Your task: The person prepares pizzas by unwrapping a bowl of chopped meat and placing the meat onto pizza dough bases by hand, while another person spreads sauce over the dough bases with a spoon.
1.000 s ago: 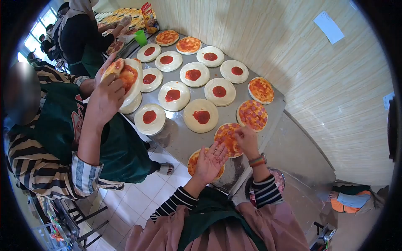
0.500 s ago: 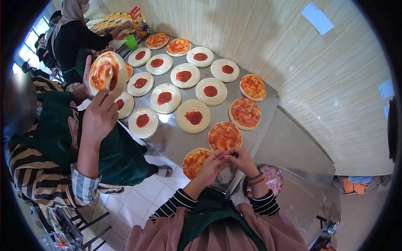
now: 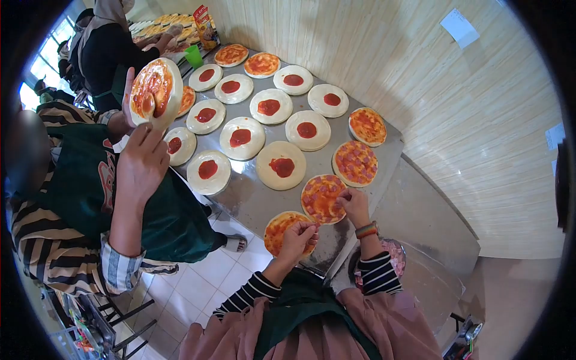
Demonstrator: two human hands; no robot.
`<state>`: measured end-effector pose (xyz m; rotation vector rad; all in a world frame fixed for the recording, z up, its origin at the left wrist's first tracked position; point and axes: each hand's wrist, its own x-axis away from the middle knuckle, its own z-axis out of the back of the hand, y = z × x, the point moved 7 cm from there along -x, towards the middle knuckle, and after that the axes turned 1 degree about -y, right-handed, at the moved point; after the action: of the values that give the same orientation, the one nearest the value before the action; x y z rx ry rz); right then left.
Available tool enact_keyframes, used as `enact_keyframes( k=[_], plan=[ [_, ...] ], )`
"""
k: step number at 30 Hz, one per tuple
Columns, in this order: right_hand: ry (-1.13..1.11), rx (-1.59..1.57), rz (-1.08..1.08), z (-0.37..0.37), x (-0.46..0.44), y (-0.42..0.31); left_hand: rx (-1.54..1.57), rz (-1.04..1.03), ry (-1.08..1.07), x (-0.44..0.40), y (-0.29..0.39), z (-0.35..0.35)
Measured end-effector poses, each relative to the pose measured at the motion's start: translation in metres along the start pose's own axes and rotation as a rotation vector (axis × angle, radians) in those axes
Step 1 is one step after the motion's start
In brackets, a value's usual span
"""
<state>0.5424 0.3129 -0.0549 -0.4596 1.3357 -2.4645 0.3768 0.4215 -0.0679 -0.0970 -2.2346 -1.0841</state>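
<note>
My right hand (image 3: 355, 207) reaches over the right edge of a pizza (image 3: 317, 195) spread with sauce and partly dotted with pink meat pieces. Its thumb and fingertips are pinched close to the topping; whatever they hold is too small to name. My left hand (image 3: 295, 241) is closed, fingers bunched, above the right side of a sauce-covered pizza (image 3: 277, 231) that has no meat pieces on it. What lies inside those fingers is hidden. Beyond my right hand lies another pizza (image 3: 355, 163), covered with meat pieces.
Several dough rounds (image 3: 242, 138) with red sauce blobs fill the metal table (image 3: 246, 189). A bowl of pink meat pieces (image 3: 396, 258) sits by my right forearm, partly hidden. On the left, a co-worker's hand (image 3: 143, 162) spreads sauce with a spoon (image 3: 148, 107) on a raised round.
My hands have come apart. The right moved up and right onto the meat-dotted pizza; the left stayed low over the sauced one. The co-worker's spoon shifted on the raised round.
</note>
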Motion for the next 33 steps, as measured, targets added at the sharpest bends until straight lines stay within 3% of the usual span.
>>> enact_keyframes(
  k=[3,5,6,9,11,12,14,15,21,26,30,33],
  plan=[
    [0.024,0.232,0.053,-0.004,-0.009,0.007,0.001,-0.021,-0.011,-0.001,0.000,0.002],
    [0.193,0.579,0.388,0.000,-0.002,-0.024,-0.004,-0.019,0.000,-0.004,0.001,0.003],
    [0.192,0.580,0.390,0.001,-0.001,-0.028,-0.009,-0.020,0.013,-0.005,0.003,0.005],
    [0.144,0.403,0.355,0.003,0.017,-0.053,-0.060,-0.076,-0.005,-0.013,0.004,0.008],
    [-0.150,0.046,0.243,-0.015,0.031,-0.050,-0.072,-0.080,0.004,-0.014,0.006,0.005],
    [-0.148,0.047,0.243,-0.015,0.037,-0.055,-0.087,-0.090,0.017,-0.014,0.007,0.004],
    [-0.429,-0.289,0.012,-0.036,0.049,-0.050,-0.140,-0.103,0.010,-0.015,0.008,0.002],
    [-0.430,-0.288,0.013,-0.038,0.048,-0.044,-0.194,-0.116,0.003,-0.016,0.009,0.002],
    [-0.135,-0.065,-0.034,-0.030,0.021,-0.021,-0.152,-0.128,0.014,-0.011,0.010,0.005],
    [-0.047,0.238,0.204,-0.051,0.008,-0.012,-0.191,-0.122,0.061,0.003,0.010,0.022],
    [-0.042,0.339,0.253,-0.056,0.007,-0.018,-0.151,-0.137,0.109,0.010,0.013,0.034],
    [0.081,0.544,0.349,-0.043,0.016,-0.042,-0.153,-0.155,0.099,0.015,0.018,0.029]
  ],
)
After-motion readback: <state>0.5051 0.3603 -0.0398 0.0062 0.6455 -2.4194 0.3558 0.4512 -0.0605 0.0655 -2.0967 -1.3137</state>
